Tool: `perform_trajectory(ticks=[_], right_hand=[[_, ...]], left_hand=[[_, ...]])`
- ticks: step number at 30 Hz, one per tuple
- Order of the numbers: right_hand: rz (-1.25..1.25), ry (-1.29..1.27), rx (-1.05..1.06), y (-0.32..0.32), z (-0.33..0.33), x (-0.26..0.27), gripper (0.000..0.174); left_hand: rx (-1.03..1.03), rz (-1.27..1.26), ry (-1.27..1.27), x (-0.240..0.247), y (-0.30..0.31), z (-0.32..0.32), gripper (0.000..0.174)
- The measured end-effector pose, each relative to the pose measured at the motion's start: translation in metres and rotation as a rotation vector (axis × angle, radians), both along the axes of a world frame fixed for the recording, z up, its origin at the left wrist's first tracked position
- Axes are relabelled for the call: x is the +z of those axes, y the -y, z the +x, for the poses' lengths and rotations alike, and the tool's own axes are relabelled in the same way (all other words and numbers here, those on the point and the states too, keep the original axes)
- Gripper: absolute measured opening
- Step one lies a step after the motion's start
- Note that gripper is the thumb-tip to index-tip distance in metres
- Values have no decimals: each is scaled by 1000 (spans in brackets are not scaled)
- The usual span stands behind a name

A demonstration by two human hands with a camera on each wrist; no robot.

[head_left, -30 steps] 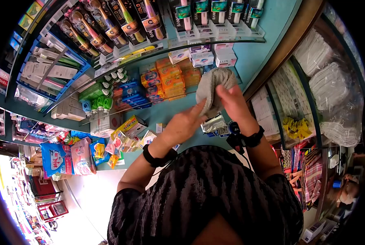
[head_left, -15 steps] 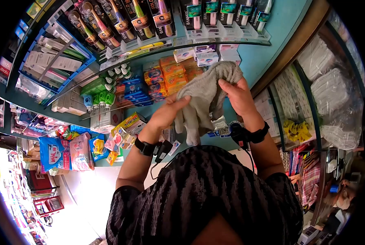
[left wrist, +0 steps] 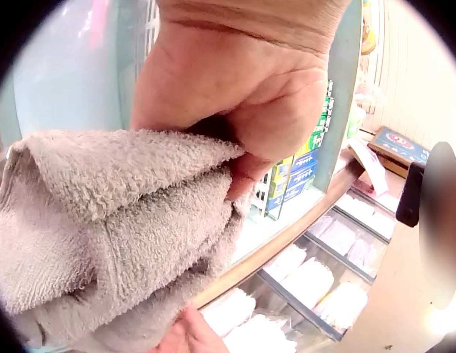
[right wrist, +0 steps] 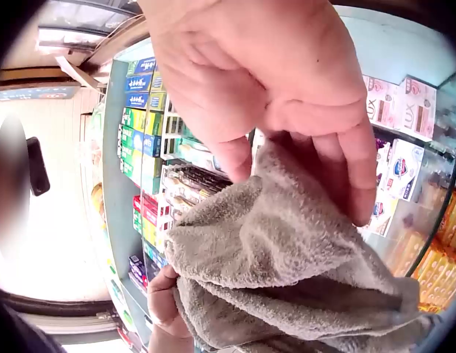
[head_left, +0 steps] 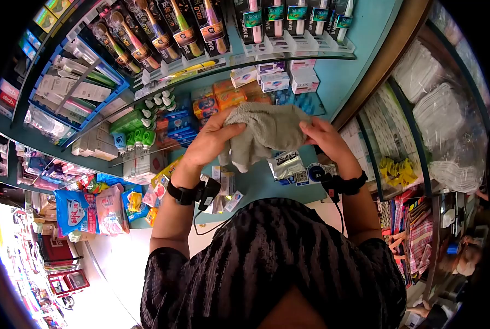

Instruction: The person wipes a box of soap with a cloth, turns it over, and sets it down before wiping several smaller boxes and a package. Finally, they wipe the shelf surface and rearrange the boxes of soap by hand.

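A grey terry cloth [head_left: 269, 129], bunched and folded over itself, is stretched between my two hands in front of my chest. On its left end, my left hand [head_left: 212, 142] pinches it, thumb on top. The right end is gripped by my right hand [head_left: 328, 141], thumb over the edge. Up close in the left wrist view, the looped pile and several loose folds of the cloth [left wrist: 154, 198] hang below the left hand [left wrist: 228, 81]. From the right wrist view, the cloth [right wrist: 264, 235] droops from the right hand [right wrist: 272, 81], whose fingers lie behind it.
Beyond the hands is a glass shelf of boxed soaps [head_left: 305, 81], with orange soap packs [head_left: 231, 97] and green bottles [head_left: 141, 136] to the left. A silver packet [head_left: 287, 164] lies on the counter below the cloth. Bagged white goods [head_left: 442, 120] fill shelves at right.
The cloth went from a bunched, upright shape to hanging loosely, and is now folded and held out sideways. My left hand has moved left, away from the right hand.
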State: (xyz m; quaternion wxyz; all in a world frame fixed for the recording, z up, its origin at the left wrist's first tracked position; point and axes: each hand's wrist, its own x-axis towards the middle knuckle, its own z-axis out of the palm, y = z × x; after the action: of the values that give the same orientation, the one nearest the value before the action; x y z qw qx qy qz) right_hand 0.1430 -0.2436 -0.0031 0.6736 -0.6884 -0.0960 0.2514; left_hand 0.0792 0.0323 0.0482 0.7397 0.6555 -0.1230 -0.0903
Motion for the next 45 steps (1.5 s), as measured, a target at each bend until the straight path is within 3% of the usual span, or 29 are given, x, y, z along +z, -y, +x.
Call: perform_trajectory(ticks=[4, 7, 9, 10, 13, 16, 20, 23, 25, 26, 27, 29, 32, 35, 38, 41, 42, 45], right_hand=[[62, 370, -39, -11, 4, -10, 39], [-99, 623, 157, -26, 7, -14, 48], [-232, 568, 321, -32, 10, -18, 50], [-164, 656, 193, -27, 10, -15, 35], [-126, 467, 60, 4, 22, 13, 27], [-82, 545, 77, 3, 8, 31, 29], [-216, 742, 211, -6, -12, 38, 39], [-575, 808, 323, 4, -5, 34, 30], [-511, 834, 245, 6, -4, 44, 26], [-479, 847, 205, 6, -5, 49, 24], [-506, 803, 174, 5, -6, 51, 24], [-558, 717, 111, -1, -9, 54, 24], [-443, 781, -47, -11, -2, 32, 23], [-311, 673, -62, -20, -4, 29, 20], [-243, 599, 76, -37, -11, 21, 22], [-152, 680, 109, -52, -22, 10, 19], [-199, 588, 226, -48, -25, 20, 29], [49, 271, 308, -38, -30, 22, 45]], left_hand=[[-99, 190, 79, 10, -8, 4, 37], [-149, 326, 127, 15, -3, 8, 41], [-153, 418, 151, 18, -3, 7, 42], [-151, 470, 167, 19, -4, 6, 43], [-65, 584, 258, 11, -13, 2, 45], [-48, 576, 304, 7, -11, 1, 45], [-44, 516, 303, 8, -7, 2, 46], [-75, 548, 263, 10, -4, -5, 44], [-100, 621, -7, 18, -2, -9, 41], [-82, 668, -8, 17, -2, -8, 40], [-65, 714, -10, 15, -3, -8, 38], [33, 826, 257, -7, -9, 1, 37], [115, 804, 90, -16, -2, 9, 41], [109, 574, -74, -38, -4, 23, 50], [-15, 254, -365, -16, 19, 16, 52], [-41, 242, 22, -34, 43, 14, 40], [-22, 237, 95, -35, 45, 16, 39], [-13, 262, 61, -31, 39, 17, 39]])
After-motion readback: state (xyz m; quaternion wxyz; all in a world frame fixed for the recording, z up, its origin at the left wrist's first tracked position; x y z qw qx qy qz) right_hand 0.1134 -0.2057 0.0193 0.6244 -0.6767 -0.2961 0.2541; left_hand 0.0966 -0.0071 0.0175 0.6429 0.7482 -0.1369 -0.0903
